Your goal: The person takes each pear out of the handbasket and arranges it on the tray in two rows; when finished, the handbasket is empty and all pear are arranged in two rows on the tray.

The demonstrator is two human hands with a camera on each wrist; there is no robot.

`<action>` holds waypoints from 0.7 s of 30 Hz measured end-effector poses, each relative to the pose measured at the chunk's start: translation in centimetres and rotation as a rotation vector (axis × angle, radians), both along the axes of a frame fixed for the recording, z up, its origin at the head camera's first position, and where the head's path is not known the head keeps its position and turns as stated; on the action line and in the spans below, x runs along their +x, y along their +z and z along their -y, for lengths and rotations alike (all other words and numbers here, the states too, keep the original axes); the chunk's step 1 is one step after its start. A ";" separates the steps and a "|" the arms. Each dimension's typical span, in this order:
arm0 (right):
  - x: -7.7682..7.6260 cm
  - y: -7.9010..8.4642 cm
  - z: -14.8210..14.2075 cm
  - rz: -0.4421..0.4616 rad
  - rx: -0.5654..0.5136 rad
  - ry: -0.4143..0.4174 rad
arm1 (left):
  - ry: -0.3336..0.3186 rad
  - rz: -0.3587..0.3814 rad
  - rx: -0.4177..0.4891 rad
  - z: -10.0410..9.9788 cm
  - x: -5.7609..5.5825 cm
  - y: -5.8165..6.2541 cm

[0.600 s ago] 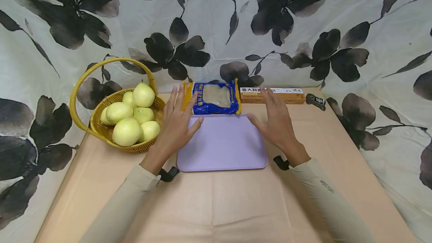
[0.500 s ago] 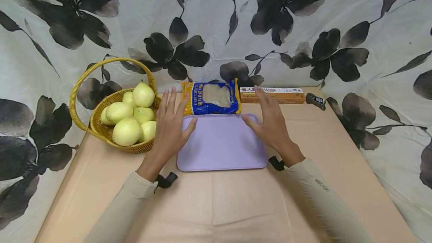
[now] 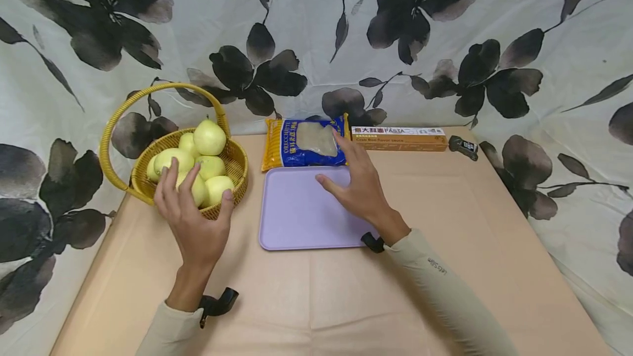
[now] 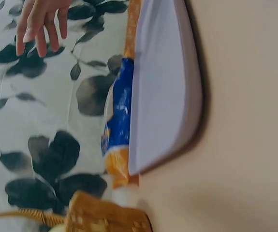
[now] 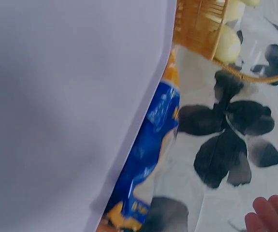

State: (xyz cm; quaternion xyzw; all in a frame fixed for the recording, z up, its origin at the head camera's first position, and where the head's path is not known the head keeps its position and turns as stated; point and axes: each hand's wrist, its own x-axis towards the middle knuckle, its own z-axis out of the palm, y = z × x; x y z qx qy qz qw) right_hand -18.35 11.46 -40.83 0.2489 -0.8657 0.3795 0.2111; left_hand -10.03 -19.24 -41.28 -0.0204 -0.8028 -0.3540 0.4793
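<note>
My left hand [image 3: 195, 224] hovers in front of a yellow wicker basket [image 3: 241, 191], its spread fingers overlapping the pale yellow-green round fruits [image 3: 210, 138] in the head view. Contact with any fruit cannot be made out there. Over the lilac tray [image 3: 306, 207] hangs my right hand [image 3: 358, 185], thumb and fingers apart and nothing held. Its fingertips cover part of the blue and yellow pasta bag [image 3: 314, 139] behind the tray. The left wrist view has the right hand [image 4: 44, 21] at upper left, while a few fingertips [image 5: 269, 215] show low in the right wrist view.
An orange and white pasta box [image 3: 398, 139] lies right of the bag. Beyond it is a small black packet [image 3: 462, 148]. The basket's tall handle [image 3: 106, 144] arches at the left. A floral cloth [image 3: 316, 32] hangs behind the peach-coloured table [image 3: 316, 301].
Both hands have moved left. The left went from the tray's left side to the front of the basket; the right shifted from the tray's right edge over its middle.
</note>
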 end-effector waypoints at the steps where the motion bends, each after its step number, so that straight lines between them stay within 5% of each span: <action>1: 0.1 0.0 0.4 0.004 -0.009 0.015 | 0.020 -0.013 0.030 0.3 0.4 0.0; 6: 0.4 0.0 2.5 0.029 -0.041 0.076 | 0.086 0.005 0.148 1.9 1.9 0.4; 12: 0.6 -0.3 5.2 0.052 -0.067 0.130 | 0.067 0.108 0.248 3.3 3.1 0.1; 21: 0.8 -0.4 10.0 0.112 -0.081 0.261 | 0.028 0.247 0.356 5.4 3.3 -2.1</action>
